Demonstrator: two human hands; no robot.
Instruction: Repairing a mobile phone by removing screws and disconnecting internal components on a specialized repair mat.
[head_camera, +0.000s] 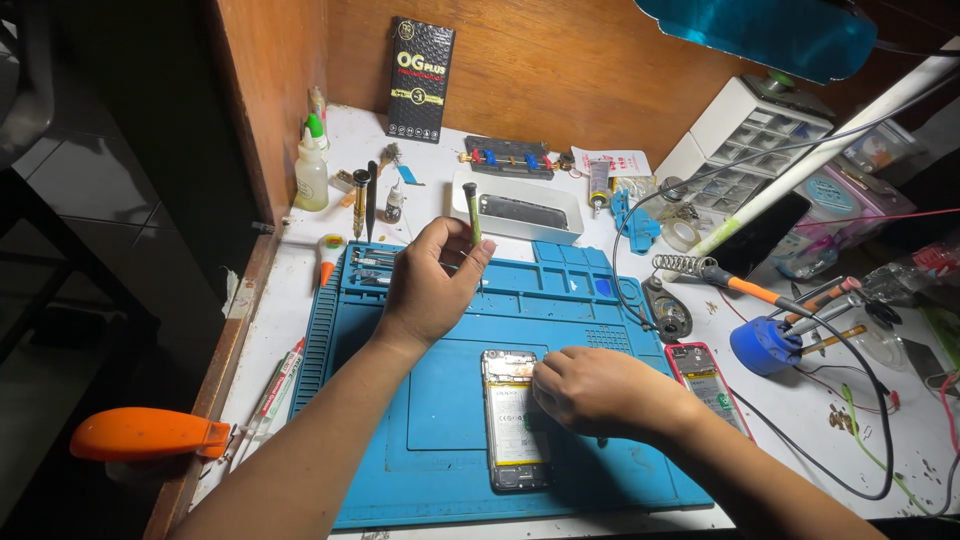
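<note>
The phone (516, 420) lies face down on the blue mat (440, 440) with its back cover off, so battery and board are bare: the opening appears done, while the inner work looks to be under way, not finished.

The right hand (598, 392) rests on the phone's upper right edge, fingers curled down onto it; whether they pinch a small part I cannot tell.

The left hand (432, 283) is raised well above and left of the phone, its fingers closed around a green-handled screwdriver (472, 212) that stands nearly upright, the tip hidden in the fist.

Just right of the right hand lies a red-framed phone part (706, 378), apparently the removed piece. Beyond the left hand's grip sit a white tray (516, 208) and a row of tools (366, 200). No loose screws can be made out on the mat.
</note>
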